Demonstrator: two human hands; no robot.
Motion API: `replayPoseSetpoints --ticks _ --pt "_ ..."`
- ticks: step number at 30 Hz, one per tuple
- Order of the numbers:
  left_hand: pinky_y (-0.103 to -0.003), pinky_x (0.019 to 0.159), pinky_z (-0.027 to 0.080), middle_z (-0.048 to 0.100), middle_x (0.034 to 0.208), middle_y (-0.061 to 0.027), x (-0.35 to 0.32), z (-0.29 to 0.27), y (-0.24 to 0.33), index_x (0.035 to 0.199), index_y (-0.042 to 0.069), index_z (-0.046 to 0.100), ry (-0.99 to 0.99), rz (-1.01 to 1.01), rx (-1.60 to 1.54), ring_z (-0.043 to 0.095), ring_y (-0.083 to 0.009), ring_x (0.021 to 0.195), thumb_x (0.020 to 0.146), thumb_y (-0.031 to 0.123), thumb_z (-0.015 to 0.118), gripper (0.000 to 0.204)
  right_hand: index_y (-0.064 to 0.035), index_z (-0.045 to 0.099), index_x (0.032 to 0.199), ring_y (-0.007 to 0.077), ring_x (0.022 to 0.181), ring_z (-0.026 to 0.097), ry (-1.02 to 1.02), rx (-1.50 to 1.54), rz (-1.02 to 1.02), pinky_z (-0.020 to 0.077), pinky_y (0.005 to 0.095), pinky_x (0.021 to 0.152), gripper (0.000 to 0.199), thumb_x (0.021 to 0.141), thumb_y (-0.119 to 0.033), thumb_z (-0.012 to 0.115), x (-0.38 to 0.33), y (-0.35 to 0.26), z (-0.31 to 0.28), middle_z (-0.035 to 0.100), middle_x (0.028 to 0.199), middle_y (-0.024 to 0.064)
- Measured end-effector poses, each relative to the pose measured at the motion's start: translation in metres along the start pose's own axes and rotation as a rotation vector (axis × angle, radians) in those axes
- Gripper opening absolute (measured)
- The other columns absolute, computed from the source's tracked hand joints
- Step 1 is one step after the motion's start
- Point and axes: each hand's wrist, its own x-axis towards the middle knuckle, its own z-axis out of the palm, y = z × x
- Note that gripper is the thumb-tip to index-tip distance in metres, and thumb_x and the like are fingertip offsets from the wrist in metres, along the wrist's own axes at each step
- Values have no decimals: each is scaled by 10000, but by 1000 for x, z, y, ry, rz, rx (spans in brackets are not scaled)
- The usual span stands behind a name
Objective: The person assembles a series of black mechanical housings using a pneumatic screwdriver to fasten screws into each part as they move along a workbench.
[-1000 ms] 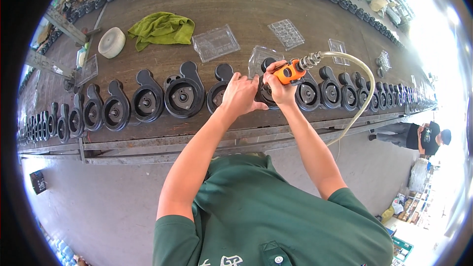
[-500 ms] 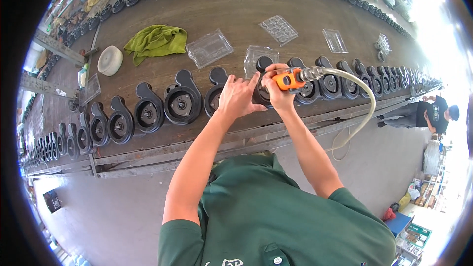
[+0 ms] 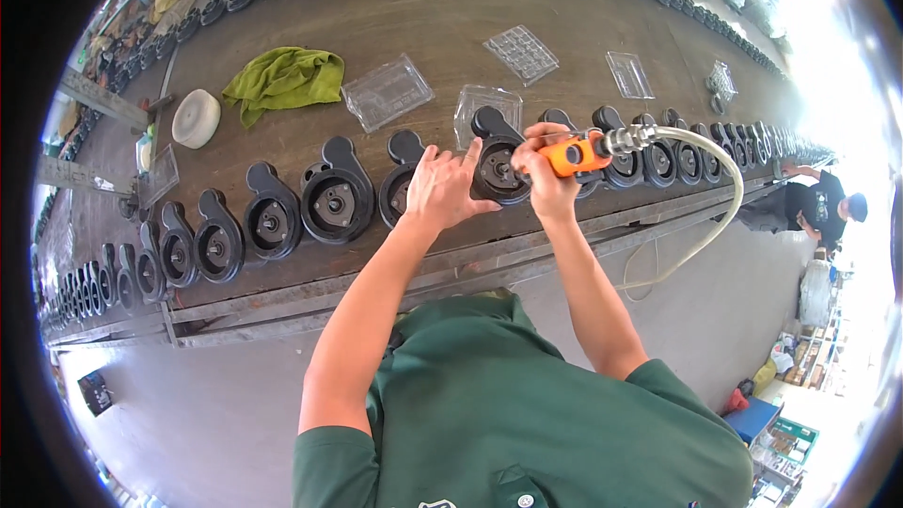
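Observation:
My right hand (image 3: 548,177) is closed around an orange air tool (image 3: 576,156). A metal coupling joins the tool to a pale hose, and its left end lies close to the inside of a round black housing (image 3: 496,167). That housing has a knob-like lobe at its far side and a disc with a shaft in its middle. My left hand (image 3: 437,190) rests at the housing's left edge, thumb and forefinger spread along the rim. Its other fingers partly cover the neighbouring black housing (image 3: 404,149).
Similar housings (image 3: 337,202) line the table's near edge, with another row along the far side. Clear plastic trays (image 3: 388,92), a green cloth (image 3: 287,83) and a round white pad (image 3: 196,119) lie between. The hose (image 3: 729,207) loops off the right side. Another person (image 3: 826,209) stands farther right.
The air tool has moved right in my right hand, uncovering more of the housing between my hands. My left hand stays spread at its edge. The whole view has shifted slightly.

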Motion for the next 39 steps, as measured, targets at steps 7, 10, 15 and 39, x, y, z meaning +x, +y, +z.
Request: replayPoseSetpoints --ticks 7,10,15,39 --pt "-446 1094 372 724 894 -159 2 -6 3 1526 -18 407 -47 -15 27 668 -304 986 712 685 778 1138 21 567 1066 120 632 605 131 24 -21 476 239 591 228 838 31 577 -1 12 -34 630 737 49" --pt "-451 1097 368 724 892 -161 2 -6 3 1528 -18 403 -56 -21 14 668 -304 987 716 683 777 1137 22 565 1073 134 644 613 134 30 -38 484 250 607 232 841 31 573 1 12 -35 617 734 47" --pt "-447 1096 363 721 885 -162 2 -7 4 1536 -17 391 -63 -21 17 664 -304 989 719 683 775 1142 22 563 1075 141 650 615 142 65 -43 485 256 611 233 843 37 563 2 13 -36 608 730 47" --pt "-438 1060 390 721 836 -121 2 -6 2 1524 -15 411 -49 -13 27 662 -300 961 708 684 777 1136 9 532 1094 147 672 608 81 44 -7 496 271 641 252 845 52 543 -7 14 -36 606 763 51"
